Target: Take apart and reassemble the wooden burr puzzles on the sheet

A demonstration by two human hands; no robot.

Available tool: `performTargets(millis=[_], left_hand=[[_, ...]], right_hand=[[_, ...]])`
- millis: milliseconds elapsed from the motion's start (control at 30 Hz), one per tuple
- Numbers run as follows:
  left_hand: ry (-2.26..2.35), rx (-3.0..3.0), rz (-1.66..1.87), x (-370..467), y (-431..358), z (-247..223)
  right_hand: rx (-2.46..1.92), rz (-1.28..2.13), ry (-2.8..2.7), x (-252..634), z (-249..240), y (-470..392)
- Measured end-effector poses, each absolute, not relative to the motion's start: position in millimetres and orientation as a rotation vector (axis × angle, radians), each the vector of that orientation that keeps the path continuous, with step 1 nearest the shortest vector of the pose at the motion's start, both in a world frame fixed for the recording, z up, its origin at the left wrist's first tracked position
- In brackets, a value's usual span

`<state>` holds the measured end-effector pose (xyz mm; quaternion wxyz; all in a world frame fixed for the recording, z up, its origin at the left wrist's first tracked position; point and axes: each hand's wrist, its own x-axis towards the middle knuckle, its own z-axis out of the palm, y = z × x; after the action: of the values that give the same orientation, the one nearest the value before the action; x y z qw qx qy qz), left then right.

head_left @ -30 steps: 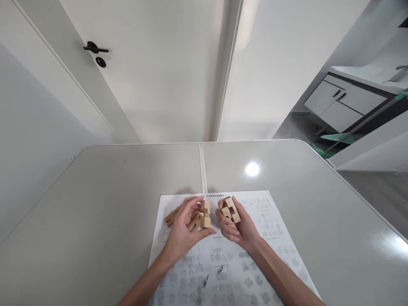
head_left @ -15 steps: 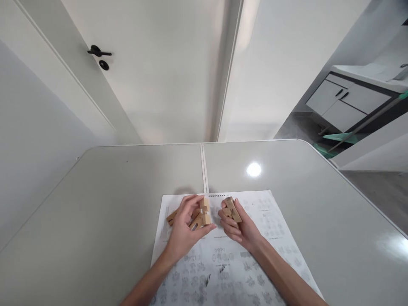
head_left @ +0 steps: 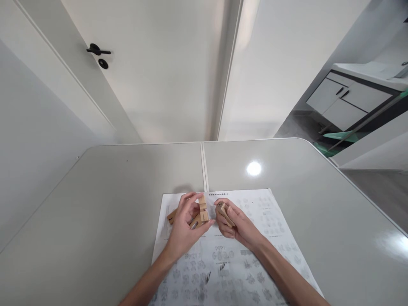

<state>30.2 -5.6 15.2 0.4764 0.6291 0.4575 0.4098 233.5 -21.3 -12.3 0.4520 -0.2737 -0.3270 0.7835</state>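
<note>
Above a white printed paper sheet (head_left: 208, 246), left hand (head_left: 184, 227) pinches a notched tan wooden block (head_left: 203, 204); right hand (head_left: 241, 228) grips a tan oblong wooden piece (head_left: 225, 214).

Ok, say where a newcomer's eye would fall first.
Likely the left hand, with a notched wooden block, and the right hand, with wooden pieces, both above the printed sheet. Beyond, a bright reflection glares on the grey table; at upper left, a black door handle stands out.

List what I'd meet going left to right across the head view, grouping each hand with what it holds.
Door handle → left hand with notched block → right hand with wooden piece → cabinet.
</note>
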Motion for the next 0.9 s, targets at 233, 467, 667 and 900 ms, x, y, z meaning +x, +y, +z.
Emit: performTargets(millis=[233,467,667,900], left_hand=[[1.072,1.520,0.949,30.0,-6.3,15.9],[1.030,1.488,0.936,29.7,-6.4,12.7],[0.976,1.534,0.918,29.1,-6.9,11.3],[0.970,1.487,0.899,27.7,-8.3,18.3]], right_hand=[[-0.711,1.837,-0.969,234.5,-19.7,-21.6],[-0.759,1.766,-1.085,230.7,-22.1,-20.5],[-0.810,1.795,-1.129,231.6,-18.4,-21.1],[-0.847,1.758,-1.125,230.2,-18.6,-21.4]])
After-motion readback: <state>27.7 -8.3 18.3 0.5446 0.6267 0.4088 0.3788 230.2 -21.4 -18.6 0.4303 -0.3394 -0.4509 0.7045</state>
